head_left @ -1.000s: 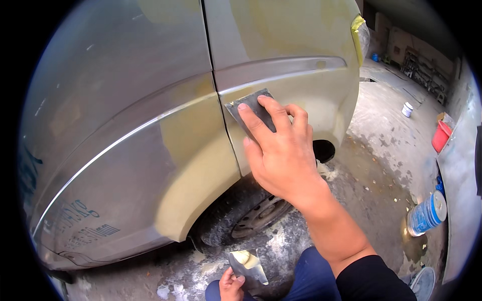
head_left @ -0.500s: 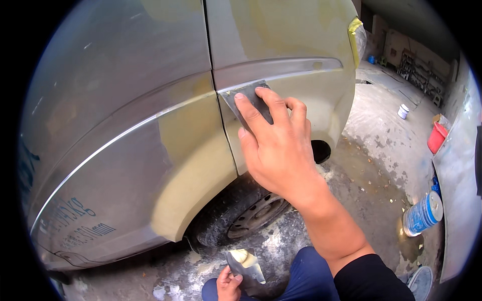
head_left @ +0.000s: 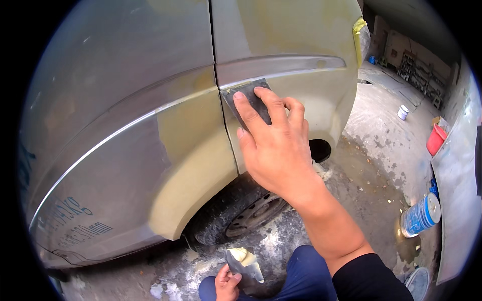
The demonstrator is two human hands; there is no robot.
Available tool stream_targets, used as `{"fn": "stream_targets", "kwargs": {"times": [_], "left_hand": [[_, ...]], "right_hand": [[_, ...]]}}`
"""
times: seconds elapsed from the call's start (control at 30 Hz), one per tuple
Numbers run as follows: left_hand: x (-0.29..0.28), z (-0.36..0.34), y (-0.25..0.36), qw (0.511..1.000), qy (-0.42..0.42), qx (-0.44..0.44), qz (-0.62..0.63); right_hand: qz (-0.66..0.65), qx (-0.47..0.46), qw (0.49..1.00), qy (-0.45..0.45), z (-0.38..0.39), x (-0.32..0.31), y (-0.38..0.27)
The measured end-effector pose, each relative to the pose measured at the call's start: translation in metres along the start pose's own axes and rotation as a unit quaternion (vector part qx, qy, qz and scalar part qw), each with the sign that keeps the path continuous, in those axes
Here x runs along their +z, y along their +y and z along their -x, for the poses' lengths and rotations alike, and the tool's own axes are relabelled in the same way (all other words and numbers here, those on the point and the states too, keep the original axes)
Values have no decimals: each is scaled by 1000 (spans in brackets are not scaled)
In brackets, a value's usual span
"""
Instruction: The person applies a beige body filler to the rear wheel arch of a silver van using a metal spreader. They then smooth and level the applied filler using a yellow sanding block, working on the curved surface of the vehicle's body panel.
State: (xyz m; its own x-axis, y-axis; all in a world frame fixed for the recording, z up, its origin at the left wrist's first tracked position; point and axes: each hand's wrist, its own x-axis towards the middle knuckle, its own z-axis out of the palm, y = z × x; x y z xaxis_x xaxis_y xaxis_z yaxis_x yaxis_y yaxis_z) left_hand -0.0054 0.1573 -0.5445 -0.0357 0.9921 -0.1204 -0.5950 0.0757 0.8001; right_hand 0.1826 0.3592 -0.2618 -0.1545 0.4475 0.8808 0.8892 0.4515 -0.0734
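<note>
My right hand (head_left: pixel 282 150) presses a dark, flat putty spreader (head_left: pixel 258 104) against the vehicle's side panel (head_left: pixel 317 108). Two fingertips lie on the spreader's face, with the thumb at its edge. It sits just under the raised body line, right of the vertical seam (head_left: pixel 215 60). Low in the view, my left hand (head_left: pixel 227 285) pinches a dark flat plate (head_left: pixel 249 273) near my knees. A lump of cream putty (head_left: pixel 238 254) lies on that plate. Yellowish patches (head_left: pixel 193 133) cover parts of the grey bodywork around the wheel arch.
A wheel (head_left: pixel 253 215) stands under the arch. On the stained floor (head_left: pixel 369 183) to the right are a blue-and-white bucket (head_left: pixel 420 215), a small white tub (head_left: pixel 402 112) and a red container (head_left: pixel 437 139). A pale sheet (head_left: pixel 458 165) leans along the right side.
The spreader has shifted slightly left along the panel, nearer the seam, still under my right fingers. The view has tilted a little. My left hand keeps its hold on the plate with putty.
</note>
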Motion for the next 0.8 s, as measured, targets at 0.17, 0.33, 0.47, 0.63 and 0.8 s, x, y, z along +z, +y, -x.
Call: {"fn": "stream_targets", "kwargs": {"times": [0.17,0.33,0.47,0.63,0.8], "left_hand": [[-4,-4,1,1000,-8,4,-6],[2,-6,5,1000,-14,-5,-1],[3,-8,3,1000,-24,4,-5],[2,-10,1,1000,-25,-4,1],[-2,-8,-1,1000,-27,-5,-4]], "right_hand": [[5,-7,1000,-14,7,1,0],[5,-9,1000,-17,13,2,0],[13,2,999,-46,18,-1,0],[18,0,998,-55,24,-1,0],[18,4,997,-69,28,-2,-1]]}}
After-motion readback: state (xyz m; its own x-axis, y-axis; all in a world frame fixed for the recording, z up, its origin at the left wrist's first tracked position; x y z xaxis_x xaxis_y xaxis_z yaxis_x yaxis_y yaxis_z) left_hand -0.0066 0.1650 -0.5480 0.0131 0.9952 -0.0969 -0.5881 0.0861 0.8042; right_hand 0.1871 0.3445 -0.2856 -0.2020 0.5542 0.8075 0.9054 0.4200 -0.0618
